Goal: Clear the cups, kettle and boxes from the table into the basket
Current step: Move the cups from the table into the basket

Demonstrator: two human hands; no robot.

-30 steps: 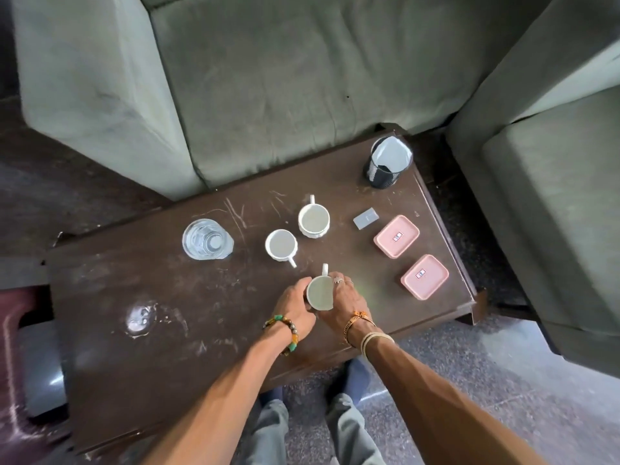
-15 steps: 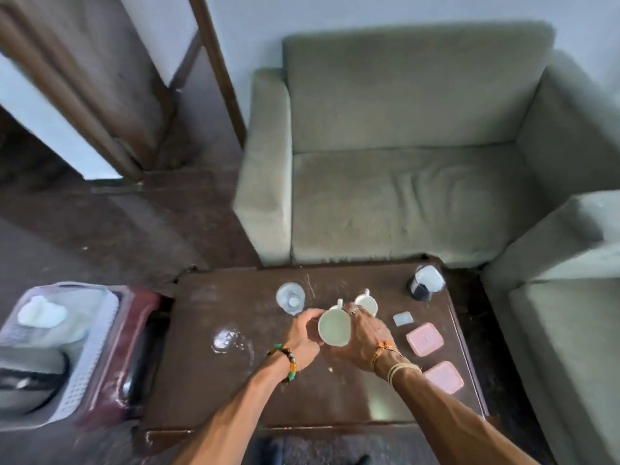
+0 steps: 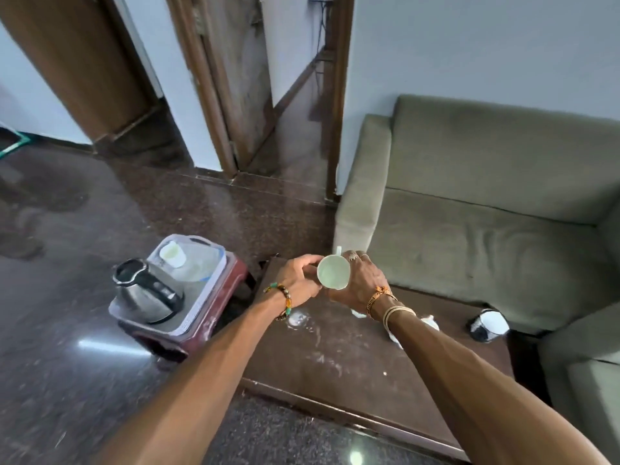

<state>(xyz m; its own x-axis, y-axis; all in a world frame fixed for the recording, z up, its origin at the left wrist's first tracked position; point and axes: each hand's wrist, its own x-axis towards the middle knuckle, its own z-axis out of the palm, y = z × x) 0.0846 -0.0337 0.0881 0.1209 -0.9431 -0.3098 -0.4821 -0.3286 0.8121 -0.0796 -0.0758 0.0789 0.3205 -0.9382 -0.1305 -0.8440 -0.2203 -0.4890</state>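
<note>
I hold a white cup (image 3: 333,272) with both hands above the left end of the dark wooden table (image 3: 352,360). My right hand (image 3: 364,284) wraps its right side and my left hand (image 3: 298,276) grips its left side. To the left, a white basket (image 3: 198,310) sits on a maroon stool (image 3: 214,317); in it stand a steel kettle (image 3: 146,292) and another white cup (image 3: 172,256). Parts of two more white cups (image 3: 429,322) show behind my right forearm. The pink boxes are hidden.
A black mesh holder (image 3: 486,325) stands at the table's far right. A green sofa (image 3: 486,209) runs behind the table and a second seat (image 3: 583,374) flanks its right end. Dark polished floor (image 3: 67,380) lies around the stool.
Both hands have lifted the cup off the table and carried it left toward the basket. My view has swung up and left, so the basket with the kettle is now in sight.
</note>
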